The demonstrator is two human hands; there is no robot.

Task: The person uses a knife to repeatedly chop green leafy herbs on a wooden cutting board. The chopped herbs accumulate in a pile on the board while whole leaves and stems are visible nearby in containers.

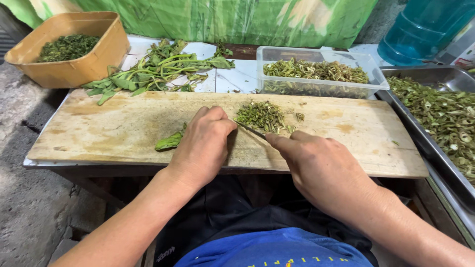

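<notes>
Pinning a soft, limp bundle of greens (170, 142) under curled fingers, the left hand (204, 143) presses it onto the wooden board (99, 128). The right hand (316, 165) is closed on a thin knife (251, 130); the greens look light and bendable, best held bunched near the cut.

Chopped pile (261, 116) on board (114, 131); tub (321, 74) behind, tray (435, 113) right.

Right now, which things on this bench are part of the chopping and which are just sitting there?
In use:
left hand pressing leafy stems
right hand with knife
chopped pile
wooden cutting board

Lying about:
uncut greens
clear tub of cut pieces
brown box
metal tray
blue water jug
</notes>
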